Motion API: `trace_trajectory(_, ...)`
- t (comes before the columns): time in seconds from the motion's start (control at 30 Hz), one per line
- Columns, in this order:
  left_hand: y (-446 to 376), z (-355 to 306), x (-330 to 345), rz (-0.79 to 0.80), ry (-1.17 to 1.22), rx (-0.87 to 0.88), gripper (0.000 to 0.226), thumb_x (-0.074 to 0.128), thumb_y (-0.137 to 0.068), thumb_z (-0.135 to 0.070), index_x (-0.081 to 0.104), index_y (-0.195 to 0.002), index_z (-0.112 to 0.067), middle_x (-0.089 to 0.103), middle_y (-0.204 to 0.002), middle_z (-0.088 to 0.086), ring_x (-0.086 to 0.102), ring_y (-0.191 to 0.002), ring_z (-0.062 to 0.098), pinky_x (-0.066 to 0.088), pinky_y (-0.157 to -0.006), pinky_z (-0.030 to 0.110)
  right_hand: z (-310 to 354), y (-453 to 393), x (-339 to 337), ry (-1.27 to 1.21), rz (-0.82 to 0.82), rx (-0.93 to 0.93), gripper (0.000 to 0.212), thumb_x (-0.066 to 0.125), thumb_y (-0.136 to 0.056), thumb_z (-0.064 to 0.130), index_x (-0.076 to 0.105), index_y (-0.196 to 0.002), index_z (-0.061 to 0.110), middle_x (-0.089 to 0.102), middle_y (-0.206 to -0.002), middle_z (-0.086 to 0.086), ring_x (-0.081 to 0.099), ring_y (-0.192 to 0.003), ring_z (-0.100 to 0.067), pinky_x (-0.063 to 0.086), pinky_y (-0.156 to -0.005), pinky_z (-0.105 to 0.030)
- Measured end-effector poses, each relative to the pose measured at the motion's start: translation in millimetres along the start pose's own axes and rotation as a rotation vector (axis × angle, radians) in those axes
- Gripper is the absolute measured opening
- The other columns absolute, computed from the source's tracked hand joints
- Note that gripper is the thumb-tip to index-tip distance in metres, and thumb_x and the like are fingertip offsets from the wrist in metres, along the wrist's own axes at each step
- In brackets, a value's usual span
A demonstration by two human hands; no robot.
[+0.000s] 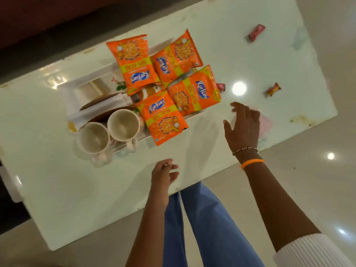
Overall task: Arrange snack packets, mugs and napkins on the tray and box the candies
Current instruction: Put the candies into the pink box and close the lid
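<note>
Head view: right hand (243, 126) spread open over table (57, 189); left hand (163, 175) loosely curled, empty.

Count on inspection: four orange snack packets (134, 62) (176, 57) (196, 89) (163, 118); two cream mugs (93, 138) (123, 125); one white tray (70, 105); three wrapped candies visible (256, 32) (272, 89) (221, 86), the last partly hidden behind a packet. Napkins (104, 106) are stacked; their number cannot be determined.
</note>
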State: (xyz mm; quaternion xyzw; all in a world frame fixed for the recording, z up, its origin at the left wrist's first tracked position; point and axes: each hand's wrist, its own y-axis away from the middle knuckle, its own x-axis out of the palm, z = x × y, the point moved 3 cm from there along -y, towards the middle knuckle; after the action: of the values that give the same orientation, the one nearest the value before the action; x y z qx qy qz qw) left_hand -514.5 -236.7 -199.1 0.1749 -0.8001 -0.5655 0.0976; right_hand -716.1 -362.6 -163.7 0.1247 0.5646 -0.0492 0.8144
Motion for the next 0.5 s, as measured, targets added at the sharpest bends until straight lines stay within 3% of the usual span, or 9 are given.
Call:
trace_trajectory(0.1,10.2,-6.0,39.8,0.166,-0.277,0.006,0.020,0.041,-0.092,-0.006,0.057,-0.102,-0.013,0.063,-0.088,0.004,0.059,-0.073,0.016,0.048,-0.072,0.024,-40.3,-21.0,0.7,0.262,0.248,0.105,0.070,0.067,-0.077,0.011,0.034,-0.138,0.015,0.035,-0.146,-0.012,0.028,-0.134,-0.037,0.028,-0.110,-0.047)
trace_trajectory(0.17,10.4,-15.4,64.5,0.240,-0.384,0.036,0.027,0.037,-0.090,0.001,0.056,-0.100,-0.014,0.062,-0.087,0.004,0.058,-0.070,0.015,0.045,-0.072,0.024,-53.0,-29.5,4.0,0.340,0.372,0.176,0.069,0.065,-0.076,0.006,0.034,-0.137,0.017,0.027,-0.149,-0.012,0.023,-0.136,-0.038,0.028,-0.109,-0.050)
trace_trajectory(0.3,10.3,-29.7,90.6,0.275,-0.396,0.076,0.030,0.034,-0.089,0.004,0.056,-0.100,-0.014,0.062,-0.085,0.002,0.058,-0.069,0.014,0.046,-0.072,0.023,-51.1,-37.5,2.8,0.372,0.410,0.112,0.069,0.066,-0.073,0.006,0.038,-0.135,0.021,0.033,-0.141,-0.012,0.029,-0.129,-0.039,0.036,-0.098,-0.048)
trace_trajectory(0.37,12.1,-34.4,97.4,0.242,-0.417,0.103,0.025,0.039,-0.089,-0.001,0.054,-0.102,-0.016,0.062,-0.095,0.007,0.059,-0.075,0.015,0.047,-0.075,0.024,-48.2,-33.4,-4.9,0.189,0.359,0.138,0.067,0.068,-0.077,0.017,0.038,-0.136,0.021,0.035,-0.140,-0.013,0.032,-0.127,-0.037,0.038,-0.096,-0.047)
trace_trajectory(0.43,13.7,-41.0,103.4,0.189,-0.484,0.180,0.022,0.050,-0.090,-0.014,0.050,-0.112,-0.020,0.058,-0.115,0.009,0.060,-0.093,0.019,0.047,-0.083,0.029,-45.4,-24.4,-15.7,-0.162,0.310,0.206,0.068,0.071,-0.077,0.025,0.038,-0.136,0.018,0.039,-0.136,-0.014,0.041,-0.123,-0.032,0.039,-0.100,-0.045)
trace_trajectory(0.5,16.5,-46.4,109.0,0.207,-0.419,0.197,0.049,0.060,-0.085,-0.033,0.039,-0.129,-0.023,0.047,-0.134,0.004,0.052,-0.117,0.021,0.044,-0.098,0.036,-42.3,-5.4,-25.4,-0.668,0.311,0.378,0.065,0.070,-0.079,0.023,0.039,-0.136,0.016,0.042,-0.131,-0.013,0.053,-0.113,-0.028,0.049,-0.096,-0.042)
